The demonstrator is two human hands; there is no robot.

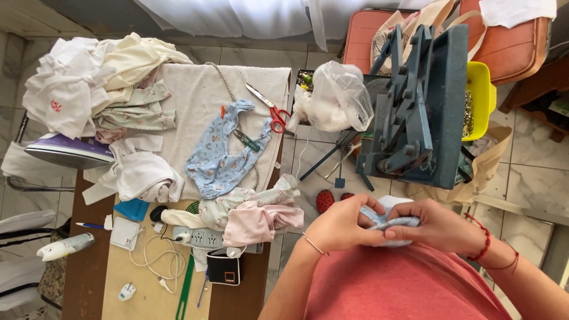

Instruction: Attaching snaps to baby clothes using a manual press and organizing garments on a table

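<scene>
Both my hands hold a small piece of light blue and white cloth (394, 223) close to my chest. My left hand (341, 225) pinches its left end, and my right hand (438, 225) grips its right end with fingers curled over it. A light blue patterned bib (219, 160) lies flat on the white cloth covering the table (195, 95), well left of my hands. Red-handled scissors (269, 109) rest near the bib's top.
A blue metal press machine (418, 101) stands ahead of my hands, with a yellow tub (481, 98) and a clear plastic bag (338, 95) beside it. Piled baby clothes (101, 77), an iron (68, 151), a power strip (204, 238) and cables crowd the table.
</scene>
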